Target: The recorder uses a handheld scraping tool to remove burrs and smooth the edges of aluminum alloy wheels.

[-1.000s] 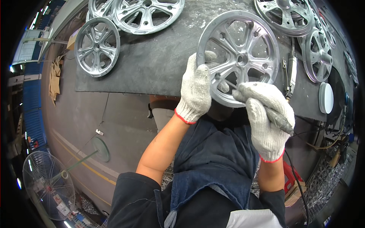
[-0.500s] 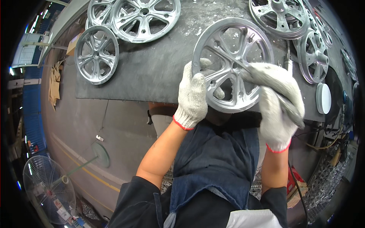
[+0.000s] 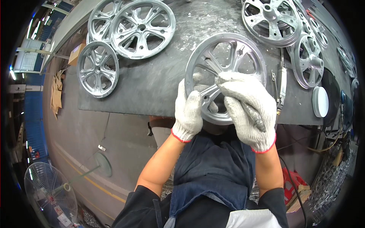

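A silver cast-metal spoked wheel (image 3: 253, 57) stands tilted up at the near edge of the bench. My left hand (image 3: 188, 112), in a white knit glove with a red cuff, grips its left rim, with the thumb in front and fingers behind, partly seen through the gaps. In the same kind of glove, my right hand (image 3: 251, 102) is closed around a slim grey hand tool (image 3: 255, 121). The tool's rear end sticks out below the fingers. Its tip is at a spoke just left of the hub, which the right hand covers. The exact kind of tool cannot be made out.
Similar wheels lie on the dark bench (image 3: 152, 100) at the left (image 3: 98, 70) and in a stack at the right (image 3: 270, 13). Another long tool (image 3: 281, 85) and a white round disc (image 3: 320, 102) lie right of me. A floor fan (image 3: 51, 195) stands lower left.
My right hand has moved left across the wheel, carrying the tool tip from the hub's right side to a spoke on its left. The left hand keeps its hold. The whole view has shifted slightly.
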